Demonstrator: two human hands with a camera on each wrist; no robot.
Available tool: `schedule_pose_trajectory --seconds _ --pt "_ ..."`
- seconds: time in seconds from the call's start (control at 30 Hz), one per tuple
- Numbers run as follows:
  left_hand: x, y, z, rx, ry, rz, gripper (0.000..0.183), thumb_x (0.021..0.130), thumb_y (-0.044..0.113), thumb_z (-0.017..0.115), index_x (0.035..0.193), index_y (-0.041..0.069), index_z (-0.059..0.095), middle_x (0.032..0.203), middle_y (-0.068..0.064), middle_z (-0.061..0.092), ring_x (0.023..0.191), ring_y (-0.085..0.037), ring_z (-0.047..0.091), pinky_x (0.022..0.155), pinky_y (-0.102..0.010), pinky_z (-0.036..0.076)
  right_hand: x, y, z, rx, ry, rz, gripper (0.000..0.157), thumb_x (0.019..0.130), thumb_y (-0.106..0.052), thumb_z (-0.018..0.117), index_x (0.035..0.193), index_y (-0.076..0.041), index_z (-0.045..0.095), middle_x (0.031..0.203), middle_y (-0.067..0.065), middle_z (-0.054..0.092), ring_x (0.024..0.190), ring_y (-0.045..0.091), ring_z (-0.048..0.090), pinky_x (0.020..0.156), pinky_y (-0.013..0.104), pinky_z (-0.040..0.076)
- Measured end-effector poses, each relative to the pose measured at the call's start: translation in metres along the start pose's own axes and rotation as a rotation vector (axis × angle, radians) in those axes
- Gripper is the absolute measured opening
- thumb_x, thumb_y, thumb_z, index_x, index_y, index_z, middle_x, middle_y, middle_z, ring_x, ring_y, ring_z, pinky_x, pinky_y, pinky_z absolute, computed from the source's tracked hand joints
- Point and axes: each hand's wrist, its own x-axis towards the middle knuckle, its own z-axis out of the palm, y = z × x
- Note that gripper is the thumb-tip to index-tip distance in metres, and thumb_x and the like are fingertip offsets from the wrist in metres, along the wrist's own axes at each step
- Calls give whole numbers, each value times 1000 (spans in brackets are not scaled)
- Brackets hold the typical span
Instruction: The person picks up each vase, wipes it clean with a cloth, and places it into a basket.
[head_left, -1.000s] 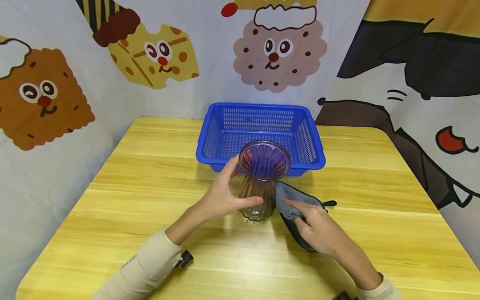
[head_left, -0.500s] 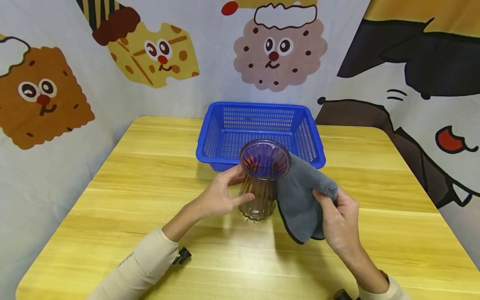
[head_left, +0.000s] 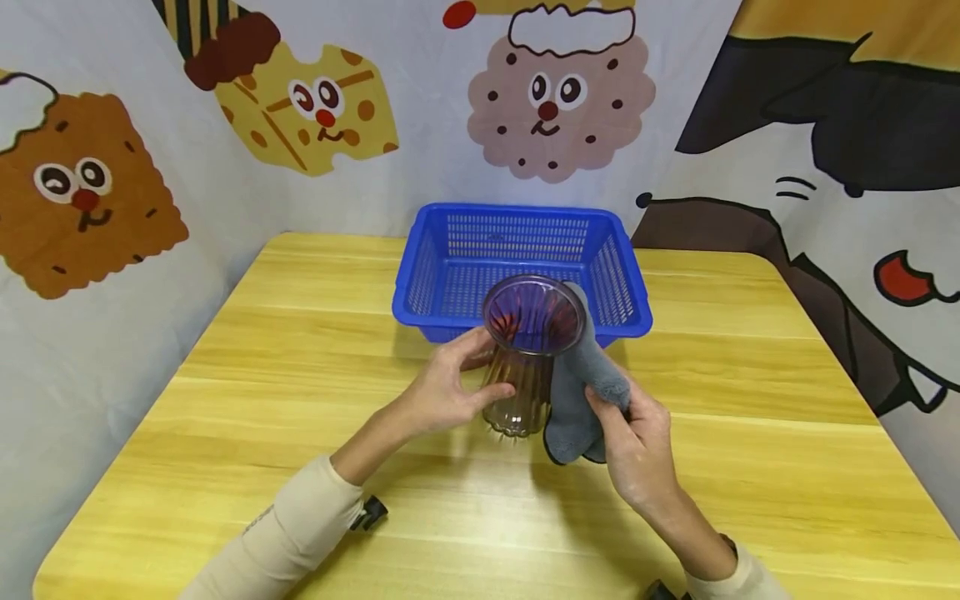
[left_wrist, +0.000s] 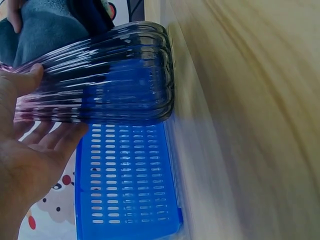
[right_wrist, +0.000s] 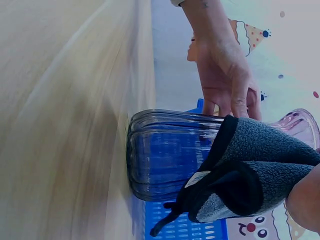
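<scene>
A ribbed, see-through glass vase [head_left: 517, 392] with a flared, purplish rim stands upright on the wooden table. My left hand [head_left: 438, 392] holds its left side, thumb in front and fingers behind; the left wrist view shows that thumb along the ribbed glass [left_wrist: 120, 75]. On the other side, my right hand [head_left: 641, 446] pinches a grey fleecy cloth [head_left: 577, 408] with a dark edge. The cloth hangs folded against the right of the vase, up to its rim. In the right wrist view, the cloth [right_wrist: 265, 150] covers part of the vase and shows a small loop.
Behind the vase is a blue plastic basket [head_left: 405, 300] with slotted walls. The wooden table [head_left: 262, 358] reaches back to a cartoon-printed curtain [head_left: 427, 150]. Dark wrist devices sit at both sleeves.
My right hand has lifted the cloth off the table, opened it out, then brought it left against the vase. My left hand stays at the vase, its thumb slightly shifted.
</scene>
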Motion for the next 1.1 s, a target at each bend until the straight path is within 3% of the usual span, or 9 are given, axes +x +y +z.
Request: schedule_pose_trajectory --seconds 0.47,1.1 --pt "-2 -3 1 -14 39 2 72 79 -2 86 143 0 53 140 -13 58 128 -27 55 101 -35 53 2 11 -1 -51 -91 -66 49 96 17 51 140 -2 60 144 11 56 132 21 52 108 24 44" --pt "1 -3 4 -20 91 -4 72 74 0 90 138 0 58 131 -13 63 121 -26 59 97 -34 56 3 16 -7 -162 -121 -44 46 92 19 53 132 2 66 143 5 57 132 20 53 109 23 42"
